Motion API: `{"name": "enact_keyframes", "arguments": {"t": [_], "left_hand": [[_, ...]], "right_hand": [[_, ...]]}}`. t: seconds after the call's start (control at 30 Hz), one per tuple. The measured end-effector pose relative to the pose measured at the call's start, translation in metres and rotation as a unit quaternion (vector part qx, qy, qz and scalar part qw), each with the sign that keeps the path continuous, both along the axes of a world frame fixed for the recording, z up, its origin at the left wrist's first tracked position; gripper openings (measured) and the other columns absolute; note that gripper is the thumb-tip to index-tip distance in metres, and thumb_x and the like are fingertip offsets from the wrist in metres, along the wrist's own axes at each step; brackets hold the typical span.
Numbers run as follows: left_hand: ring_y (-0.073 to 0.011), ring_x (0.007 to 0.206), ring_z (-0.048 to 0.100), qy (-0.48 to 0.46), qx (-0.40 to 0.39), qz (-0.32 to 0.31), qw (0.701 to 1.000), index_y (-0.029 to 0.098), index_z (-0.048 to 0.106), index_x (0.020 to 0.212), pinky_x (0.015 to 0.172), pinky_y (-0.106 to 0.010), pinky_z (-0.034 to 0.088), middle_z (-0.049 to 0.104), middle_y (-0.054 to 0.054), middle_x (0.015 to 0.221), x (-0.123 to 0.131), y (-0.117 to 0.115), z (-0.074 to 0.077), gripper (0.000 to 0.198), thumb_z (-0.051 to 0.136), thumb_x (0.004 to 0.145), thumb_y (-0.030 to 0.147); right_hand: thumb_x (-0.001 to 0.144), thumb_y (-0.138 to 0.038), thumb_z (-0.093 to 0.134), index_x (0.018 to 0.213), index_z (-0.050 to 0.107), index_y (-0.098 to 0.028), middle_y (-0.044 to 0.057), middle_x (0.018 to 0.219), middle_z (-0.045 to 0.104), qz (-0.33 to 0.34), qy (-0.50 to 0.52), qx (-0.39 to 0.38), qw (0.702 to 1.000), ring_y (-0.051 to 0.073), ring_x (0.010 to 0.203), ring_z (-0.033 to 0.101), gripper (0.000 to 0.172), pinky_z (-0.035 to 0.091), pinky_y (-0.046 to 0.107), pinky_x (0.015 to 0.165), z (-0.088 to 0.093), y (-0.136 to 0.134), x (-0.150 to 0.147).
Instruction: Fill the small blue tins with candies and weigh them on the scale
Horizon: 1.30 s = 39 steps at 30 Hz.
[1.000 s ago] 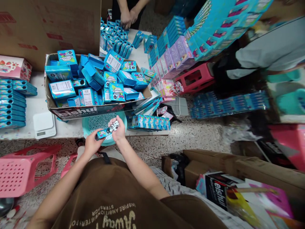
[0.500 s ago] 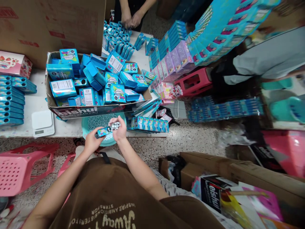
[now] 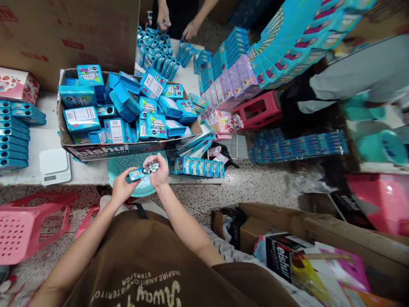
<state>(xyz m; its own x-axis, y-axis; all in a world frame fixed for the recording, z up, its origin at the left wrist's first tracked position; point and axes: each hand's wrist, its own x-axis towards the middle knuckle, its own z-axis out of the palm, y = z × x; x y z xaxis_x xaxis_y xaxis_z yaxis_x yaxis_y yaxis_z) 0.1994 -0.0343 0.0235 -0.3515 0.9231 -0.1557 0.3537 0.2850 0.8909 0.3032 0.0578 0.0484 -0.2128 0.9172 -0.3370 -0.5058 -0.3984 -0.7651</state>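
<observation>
My left hand [image 3: 123,186] is closed around a small blue candy box [image 3: 136,174], tilted with its open end toward my right hand. In my cupped right hand [image 3: 159,174] lies a heap of small pale candies [image 3: 151,166], right at the box's mouth. Both hands are over a turquoise basin [image 3: 112,158] holding many more of these candies. Just behind the basin stands a large carton [image 3: 96,152] filled with blue boxes printed "Caramelo Macizo". A row of blue boxes [image 3: 196,166] lies to the right of the basin.
A white scale [image 3: 55,166] and stacked blue boxes [image 3: 13,138] are on the table at left. Across the table, a co-worker's hands [image 3: 191,30] are by many upright boxes. Pink stools [image 3: 22,226] stand at left; cartons [image 3: 275,215] lie at right.
My hands keep almost the same place, box against candies. The co-worker's hands, together before, are now apart, one over the upright boxes. The view has shifted slightly.
</observation>
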Motion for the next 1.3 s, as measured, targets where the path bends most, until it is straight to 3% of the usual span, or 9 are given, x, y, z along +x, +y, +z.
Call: {"name": "enact_keyframes", "arguments": {"t": [0.23, 0.43, 0.6, 0.77, 0.93, 1.1, 1.3], "left_hand": [[-0.0243, 0.101, 0.065, 0.018, 0.006, -0.002, 1.0, 0.023, 0.066, 0.106, 0.091, -0.038, 0.049, 0.07, -0.005, 0.108, 0.0, 0.002, -0.002, 0.038, 0.07, 0.068, 0.023], [-0.0234, 0.104, 0.063, 0.102, 0.036, -0.04, 0.993, 0.024, 0.067, 0.106, 0.094, -0.038, 0.047, 0.069, -0.005, 0.11, 0.0, 0.003, 0.009, 0.036, 0.064, 0.071, 0.017], [-0.0232, 0.104, 0.064, 0.114, 0.037, -0.059, 0.991, 0.024, 0.066, 0.107, 0.091, -0.037, 0.048, 0.069, -0.004, 0.111, 0.0, 0.004, 0.011, 0.039, 0.063, 0.07, 0.014], [-0.0236, 0.1, 0.065, 0.04, 0.017, -0.026, 0.999, 0.022, 0.065, 0.104, 0.088, -0.037, 0.05, 0.07, -0.005, 0.107, 0.002, 0.003, 0.001, 0.036, 0.068, 0.068, 0.02], [-0.0222, 0.101, 0.064, -0.037, 0.039, 0.013, 0.998, 0.02, 0.062, 0.102, 0.089, -0.036, 0.049, 0.069, -0.005, 0.107, 0.008, -0.002, -0.001, 0.034, 0.069, 0.07, 0.025], [-0.0217, 0.102, 0.063, -0.075, 0.078, 0.032, 0.994, 0.02, 0.058, 0.101, 0.089, -0.037, 0.049, 0.067, -0.006, 0.107, 0.008, -0.002, -0.019, 0.035, 0.07, 0.069, 0.027], [-0.0222, 0.1, 0.063, -0.061, 0.06, 0.029, 0.996, 0.019, 0.057, 0.099, 0.087, -0.037, 0.05, 0.066, -0.007, 0.105, 0.005, -0.004, -0.052, 0.033, 0.07, 0.069, 0.027]], "right_hand": [[0.083, -0.046, 0.048, 0.053, 0.054, -0.019, -0.001, 0.053, 0.052, 0.006, 0.001, 0.001, 1.0, 0.011, 0.053, 0.054, 0.041, 0.044, 0.026, 0.058, -0.001, 0.001, 0.001], [0.077, -0.049, 0.055, 0.051, 0.057, -0.019, 0.0, 0.051, 0.056, 0.019, -0.003, 0.013, 1.0, 0.013, 0.055, 0.058, 0.04, 0.045, 0.027, 0.061, 0.001, 0.001, 0.0], [0.076, -0.05, 0.059, 0.051, 0.059, -0.018, -0.001, 0.047, 0.055, 0.001, -0.008, -0.008, 1.0, 0.012, 0.05, 0.056, 0.041, 0.044, 0.026, 0.057, -0.004, 0.0, 0.0], [0.078, -0.054, 0.056, 0.054, 0.058, -0.018, -0.003, 0.04, 0.048, 0.004, -0.014, -0.005, 1.0, 0.011, 0.045, 0.051, 0.043, 0.042, 0.025, 0.054, -0.008, -0.002, 0.0], [0.082, -0.054, 0.052, 0.056, 0.051, -0.019, -0.003, 0.049, 0.046, -0.017, 0.043, -0.073, 0.996, 0.008, 0.046, 0.043, 0.044, 0.035, 0.023, 0.047, 0.008, 0.003, 0.003], [0.089, -0.05, 0.044, 0.057, 0.044, -0.02, -0.005, 0.049, 0.034, -0.051, 0.112, -0.141, 0.982, 0.007, 0.044, 0.033, 0.044, 0.03, 0.021, 0.044, 0.012, 0.01, 0.017], [0.091, -0.037, 0.041, 0.061, 0.045, -0.019, -0.005, 0.05, 0.037, -0.061, 0.088, -0.234, 0.966, 0.006, 0.043, 0.033, 0.035, 0.025, 0.019, 0.041, -0.018, 0.003, 0.037]]}}
